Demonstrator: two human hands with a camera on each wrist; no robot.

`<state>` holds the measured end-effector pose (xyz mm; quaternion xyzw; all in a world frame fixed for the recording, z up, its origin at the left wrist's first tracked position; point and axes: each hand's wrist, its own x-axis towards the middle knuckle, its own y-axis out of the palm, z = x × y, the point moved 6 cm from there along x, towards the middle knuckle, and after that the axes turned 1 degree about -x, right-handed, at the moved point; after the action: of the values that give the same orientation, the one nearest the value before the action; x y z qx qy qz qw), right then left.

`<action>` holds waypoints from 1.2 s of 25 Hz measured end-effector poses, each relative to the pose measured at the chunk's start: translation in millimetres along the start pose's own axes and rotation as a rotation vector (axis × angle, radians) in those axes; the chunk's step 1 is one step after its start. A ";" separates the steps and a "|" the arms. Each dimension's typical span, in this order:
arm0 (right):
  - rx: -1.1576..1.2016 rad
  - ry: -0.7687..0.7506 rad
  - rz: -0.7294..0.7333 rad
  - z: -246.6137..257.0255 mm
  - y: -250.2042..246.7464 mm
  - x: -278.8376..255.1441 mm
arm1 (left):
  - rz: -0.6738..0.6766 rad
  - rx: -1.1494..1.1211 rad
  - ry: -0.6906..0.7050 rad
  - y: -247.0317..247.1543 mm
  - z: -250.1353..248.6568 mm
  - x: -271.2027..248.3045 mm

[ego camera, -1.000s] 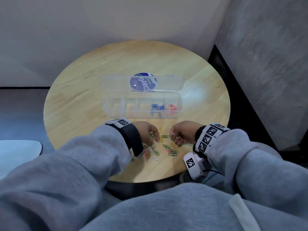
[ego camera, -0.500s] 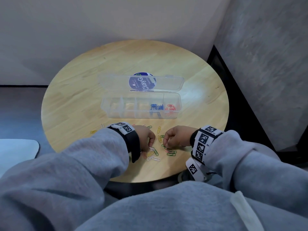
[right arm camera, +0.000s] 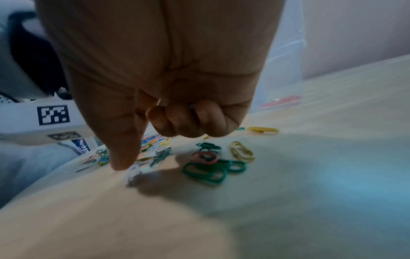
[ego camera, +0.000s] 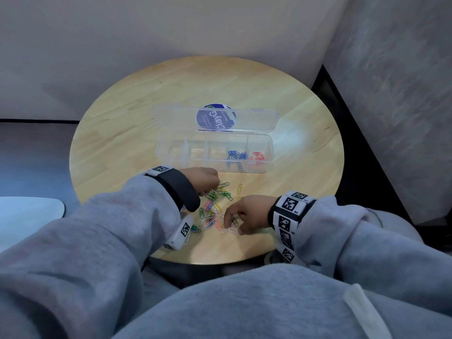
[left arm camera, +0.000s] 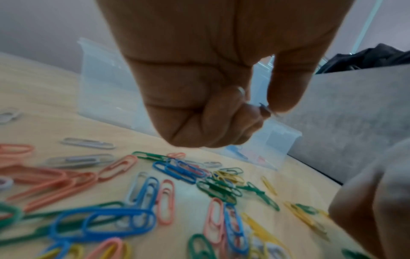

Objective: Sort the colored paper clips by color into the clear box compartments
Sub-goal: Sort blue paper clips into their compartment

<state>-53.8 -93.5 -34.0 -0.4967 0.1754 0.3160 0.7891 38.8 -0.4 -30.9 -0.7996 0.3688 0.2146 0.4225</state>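
A round wooden bench carries a clear box with its lid folded back flat behind it; a round blue sticker shows through the lid. The box is split into compartments in a row: the one at the far right holds red paper clips, the one just left of it holds blue paper clips, and what the remaining compartments to the left hold cannot be made out. Near the front edge of the bench, well in front of the box, lies a loose scatter of paper clips in green, blue, pink, yellow and white, many overlapping. The left hand hovers over the far side of this scatter with its fingers curled in; in the left wrist view the thumb and a curled fingertip pinch something small and thin, too blurred to name with certainty. The right hand sits at the near right side of the scatter, its fingers bent downward; in the right wrist view the thumb points down and touches the bench beside a white paper clip, while the other fingers are curled into the palm. Whether that hand actually grips a clip I cannot tell. A few green clips and a yellow one lie just beside it. Both wrists wear bands with black-and-white square markers, and grey sleeves cover both arms.
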 end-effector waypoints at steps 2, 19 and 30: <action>-0.045 -0.029 -0.018 4.3 2.3 3.0 | -0.007 -0.222 -0.083 -1.0 6.2 -1.6; -0.123 0.014 -0.102 -1.1 7.8 14.9 | 0.044 -0.347 -0.042 3.5 4.7 -10.5; -0.071 0.143 -0.033 -18.9 5.0 2.8 | 0.023 0.475 0.154 25.5 -19.3 -10.8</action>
<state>-54.4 -108.0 -47.4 -0.5484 0.2121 0.2726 0.7615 12.9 -21.5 -26.5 -0.6876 0.4490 0.0649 0.5669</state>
